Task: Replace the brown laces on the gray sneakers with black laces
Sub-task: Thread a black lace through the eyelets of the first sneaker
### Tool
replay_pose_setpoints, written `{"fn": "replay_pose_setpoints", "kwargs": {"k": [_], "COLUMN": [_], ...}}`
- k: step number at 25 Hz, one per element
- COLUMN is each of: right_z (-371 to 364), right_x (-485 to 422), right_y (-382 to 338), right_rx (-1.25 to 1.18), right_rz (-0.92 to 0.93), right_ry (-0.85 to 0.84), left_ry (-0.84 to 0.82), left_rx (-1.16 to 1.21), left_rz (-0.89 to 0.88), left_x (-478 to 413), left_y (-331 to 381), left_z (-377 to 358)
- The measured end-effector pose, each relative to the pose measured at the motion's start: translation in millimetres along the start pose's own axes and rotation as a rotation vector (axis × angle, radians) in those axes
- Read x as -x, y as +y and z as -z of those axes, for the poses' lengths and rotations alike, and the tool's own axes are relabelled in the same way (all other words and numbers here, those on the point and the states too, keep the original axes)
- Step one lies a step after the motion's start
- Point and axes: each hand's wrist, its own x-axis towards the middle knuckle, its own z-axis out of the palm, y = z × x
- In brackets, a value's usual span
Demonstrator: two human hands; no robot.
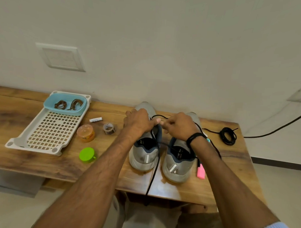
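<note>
Far left of my left hand, the brown laces [68,105] lie in a blue tub [49,103] on a white tray [17,140]. My left hand [139,122] sits curled over the left sneaker [143,154], pinching the black lace [154,168] by its thumb. Just right of it, nearly touching, my right hand [179,126] is curled on the same lace above the right sneaker [178,166]. Further right of that hand, a spare lace [228,135] lies coiled on the surface [59,167].
</note>
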Motion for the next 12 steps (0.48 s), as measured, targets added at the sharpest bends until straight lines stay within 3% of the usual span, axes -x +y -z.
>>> {"fn": "replay_pose_setpoints", "kwargs": {"k": [6,9,12], "right_z": [-3,-14,-23], "right_x": [-2,6,7], "right_y": [-19,-24,-27], "right_rx": [0.026,0.212,0.231], "right_rz": [0.014,0.044,0.038], "right_ry": [-0.177,-0.107,0.016], "left_ry": [0.027,0.033,-0.017], "left_rx": [-0.041,-0.075,-0.052], "left_rz": [0.043,0.02,0.02], "left_x": [2,3,3], "left_y": [-2,1,0], "left_z": [-3,-3,0]}}
